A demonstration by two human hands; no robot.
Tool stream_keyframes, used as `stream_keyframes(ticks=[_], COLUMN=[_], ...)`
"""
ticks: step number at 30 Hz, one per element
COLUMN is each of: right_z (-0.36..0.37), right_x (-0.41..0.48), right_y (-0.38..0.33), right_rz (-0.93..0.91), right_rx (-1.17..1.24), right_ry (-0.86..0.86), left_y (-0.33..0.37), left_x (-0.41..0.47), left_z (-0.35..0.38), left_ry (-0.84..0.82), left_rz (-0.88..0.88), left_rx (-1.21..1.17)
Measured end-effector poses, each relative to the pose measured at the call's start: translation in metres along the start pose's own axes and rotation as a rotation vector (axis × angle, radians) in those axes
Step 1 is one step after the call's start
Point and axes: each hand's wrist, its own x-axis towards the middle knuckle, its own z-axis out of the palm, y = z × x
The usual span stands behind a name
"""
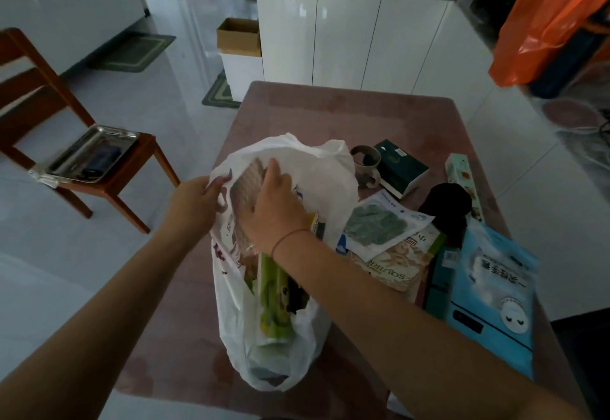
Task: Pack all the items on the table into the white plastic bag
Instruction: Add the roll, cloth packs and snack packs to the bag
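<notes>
The left hand (198,202) grips the white bag's (274,347) rim while the right hand (275,203) presses a packet (246,188) inside.

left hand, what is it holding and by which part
The left hand grips the white plastic bag by its opening's rim, fingers pinching the edge.

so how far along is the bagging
Partly done. A green packet already sits in the white plastic bag. In hand: the left hand holds the bag's rim while the right hand pushes a tan patterned pack in. Left on the table: mug, dark green box, snack bags, blue pack.
</notes>
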Motion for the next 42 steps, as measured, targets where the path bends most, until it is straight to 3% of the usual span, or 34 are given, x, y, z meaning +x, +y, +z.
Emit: stream_keyframes(ticks=[4, 7, 10, 11, 13, 16, 19, 21, 28, 32, 36, 42], right_z=[0.037, 0.044, 0.019, 0.004, -0.031, -0.059, -0.053, -0.044, -0.019, -0.019, -0.030, -0.098], right_x=[-0.014, -0.021, -0.034, -0.039, -0.048, -0.030, 0.001, 0.015, 0.054, 0.059, 0.052, -0.014], right_y=[0.010, 0.016, 0.026, 0.034, 0.063, 0.149, 0.230, 0.256, 0.275, 0.272, 0.260, 0.212], right_rz=[0.014, 0.052, -0.066, -0.118, -0.113, 0.291, 0.759, 0.859, 0.992, 0.938, 0.841, 0.440], right_rx=[-0.015, 0.127, 0.273, 0.385, 0.560, 0.672, 0.863, 0.978, 0.921, 0.773, 0.440, 0.594], right_ry=[-0.179, -0.162, -0.162, -0.117, 0.129, 0.501, 0.508, 0.496, 0.412, 0.316, 0.401, 0.708], left_y=[0.003, 0.002, 0.001, 0.001, 0.001, 0.003, 0.007, 0.008, 0.010, 0.012, 0.013, 0.010], left_x=[-0.003, -0.002, 0.000, 0.000, 0.001, 0.002, 0.000, 0.000, -0.003, -0.006, -0.008, -0.009], left_z=[0.000, 0.000, 0.000, 0.000, 0.002, 0.008, 0.014, 0.018, 0.022, 0.023, 0.022, 0.014], left_ry=[-0.010, -0.012, -0.009, -0.013, -0.021, -0.029, -0.033, -0.028, -0.031, -0.025, -0.020, -0.015], left_rz=[-0.032, -0.040, -0.037, -0.030, -0.014, 0.000, 0.043, 0.063, 0.055, 0.079, 0.086, 0.052], left_rx=[0.013, 0.000, -0.013, -0.005, 0.020, 0.053, 0.071, 0.059, 0.069, 0.092, 0.081, 0.044])
